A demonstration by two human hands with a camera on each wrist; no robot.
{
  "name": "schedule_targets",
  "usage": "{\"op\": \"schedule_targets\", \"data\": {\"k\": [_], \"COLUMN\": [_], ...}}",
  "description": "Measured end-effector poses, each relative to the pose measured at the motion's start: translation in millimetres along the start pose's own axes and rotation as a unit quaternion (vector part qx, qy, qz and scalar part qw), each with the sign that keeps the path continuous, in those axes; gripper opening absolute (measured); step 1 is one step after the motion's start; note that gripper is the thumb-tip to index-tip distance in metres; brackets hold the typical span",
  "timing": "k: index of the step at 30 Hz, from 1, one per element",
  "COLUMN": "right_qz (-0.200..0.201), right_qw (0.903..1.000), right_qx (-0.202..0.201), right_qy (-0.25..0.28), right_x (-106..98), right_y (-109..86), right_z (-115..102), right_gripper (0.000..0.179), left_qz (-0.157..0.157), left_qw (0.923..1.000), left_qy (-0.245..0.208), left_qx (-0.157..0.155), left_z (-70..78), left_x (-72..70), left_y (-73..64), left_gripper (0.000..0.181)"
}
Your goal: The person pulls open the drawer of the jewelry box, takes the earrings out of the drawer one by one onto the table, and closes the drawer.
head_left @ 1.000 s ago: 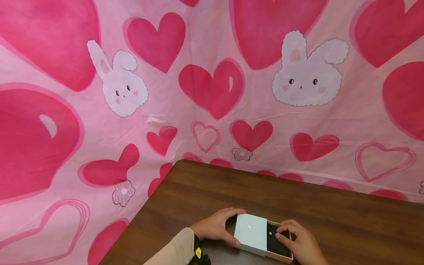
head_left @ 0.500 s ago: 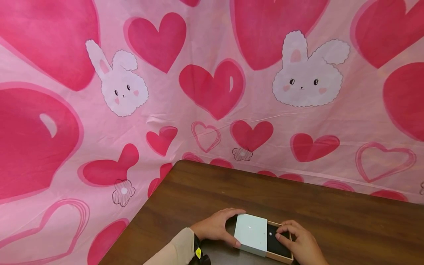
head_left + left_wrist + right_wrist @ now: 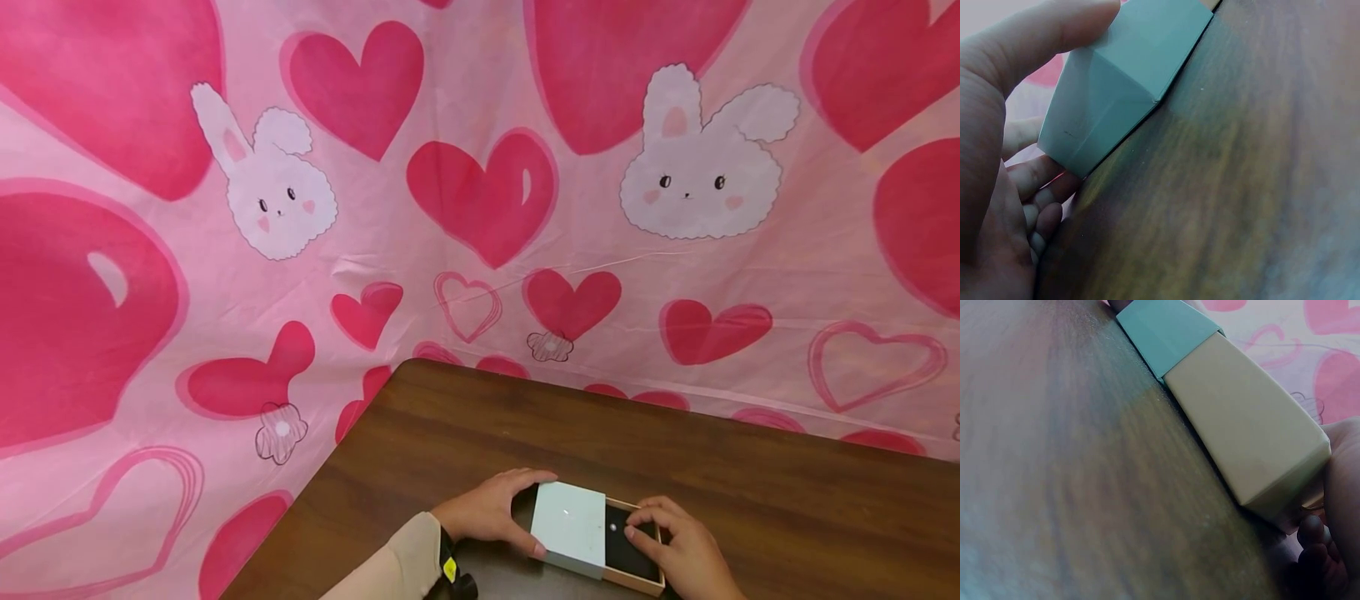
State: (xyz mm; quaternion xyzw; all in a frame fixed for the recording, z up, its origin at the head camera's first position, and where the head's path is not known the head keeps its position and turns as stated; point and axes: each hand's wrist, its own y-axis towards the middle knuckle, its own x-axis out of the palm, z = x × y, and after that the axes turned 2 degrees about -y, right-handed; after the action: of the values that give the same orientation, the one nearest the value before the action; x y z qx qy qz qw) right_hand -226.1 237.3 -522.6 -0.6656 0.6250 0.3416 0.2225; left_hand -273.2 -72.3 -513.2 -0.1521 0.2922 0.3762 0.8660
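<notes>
A pale mint box sleeve (image 3: 570, 527) lies on the table with its tan drawer (image 3: 633, 578) pulled partway out to the right. Inside the drawer a black insert (image 3: 628, 552) shows, bearing a small round white piece (image 3: 613, 527) near the sleeve's edge. My left hand (image 3: 487, 507) grips the sleeve's left end, thumb on the near side and fingers on the far side. At the drawer's outer end, my right hand (image 3: 686, 542) holds on with thumb and index finger bent over the insert. The right wrist view shows the drawer's plain long side (image 3: 1241, 419).
The dark wooden table (image 3: 487, 417) extends behind and to the right of the box. A pink cloth (image 3: 465, 233) with hearts and rabbit faces hangs behind the table and along its left side. A black strap with a yellow mark (image 3: 449, 570) is on my left wrist.
Both hands and the box stay in place. The head view has shifted very slightly.
</notes>
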Motion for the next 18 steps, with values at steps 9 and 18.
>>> {"op": "schedule_targets", "data": {"k": [9, 18], "right_qz": [0.021, 0.052], "right_qw": [0.9996, 0.9975], "right_qx": [-0.018, -0.047], "right_qy": [-0.002, -0.005], "right_x": [1.2, 3.8], "right_y": [-1.0, -0.4], "right_z": [-0.9, -0.7], "right_gripper": [0.013, 0.015], "left_qz": [0.009, 0.01], "left_qw": [0.9998, 0.9998], "left_qy": [0.017, 0.018], "left_qx": [-0.002, -0.004], "left_z": [0.9, 0.3], "left_x": [-0.2, 0.1], "left_y": [0.6, 0.9], "left_gripper": [0.087, 0.087]}}
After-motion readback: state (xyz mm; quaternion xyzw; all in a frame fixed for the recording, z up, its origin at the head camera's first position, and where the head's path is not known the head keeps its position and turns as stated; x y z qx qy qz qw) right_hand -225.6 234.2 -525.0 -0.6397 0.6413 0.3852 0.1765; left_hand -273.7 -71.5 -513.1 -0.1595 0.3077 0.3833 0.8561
